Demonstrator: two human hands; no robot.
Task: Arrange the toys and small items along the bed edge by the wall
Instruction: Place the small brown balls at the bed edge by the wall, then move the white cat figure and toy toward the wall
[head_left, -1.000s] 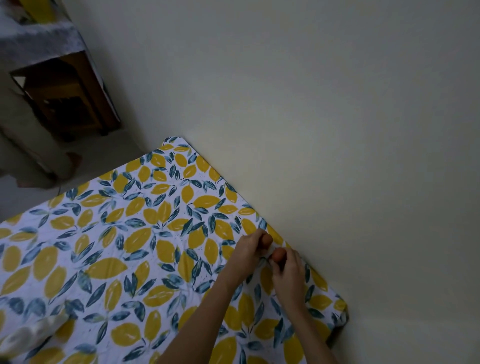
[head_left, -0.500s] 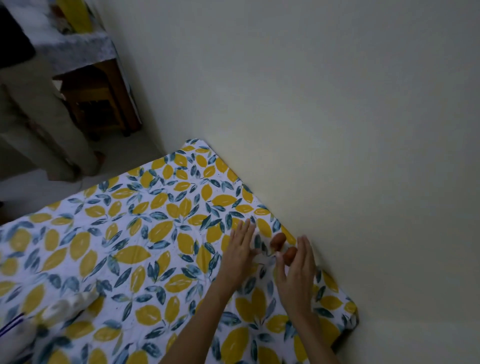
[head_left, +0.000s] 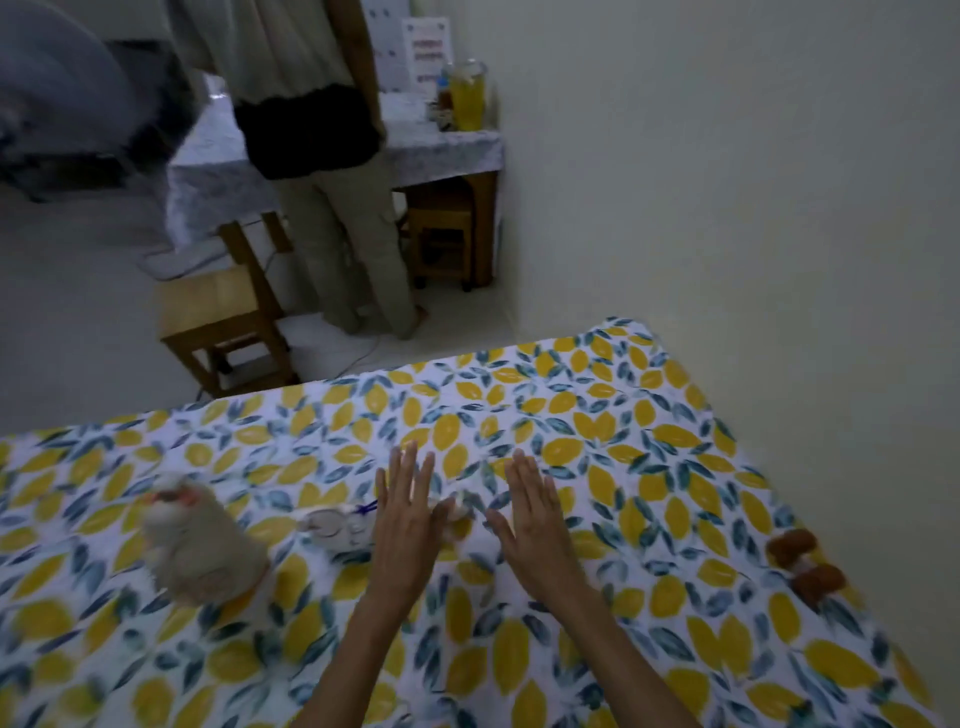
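Two small brown toys (head_left: 802, 561) lie side by side at the bed edge beside the wall, on the right. My left hand (head_left: 404, 512) and my right hand (head_left: 535, 514) hover flat over the middle of the leaf-patterned bed sheet (head_left: 649, 467), both open and holding nothing. Between them lies a small white item (head_left: 457, 512), partly hidden by my left hand. Just left of that hand sits a small pale toy with a blue string (head_left: 337, 527). A blurred grey plush toy (head_left: 200, 548) rests further left.
The cream wall (head_left: 727, 208) runs along the bed's right side. Beyond the bed's far edge a person (head_left: 332, 182) stands at a cloth-covered table (head_left: 441, 150) with jars. A wooden stool (head_left: 223, 322) stands close to the bed, another under the table.
My hands let go of the two brown toys by the wall and moved left over the middle of the bed. The view swung left, bringing the plush toy and the standing person into sight.
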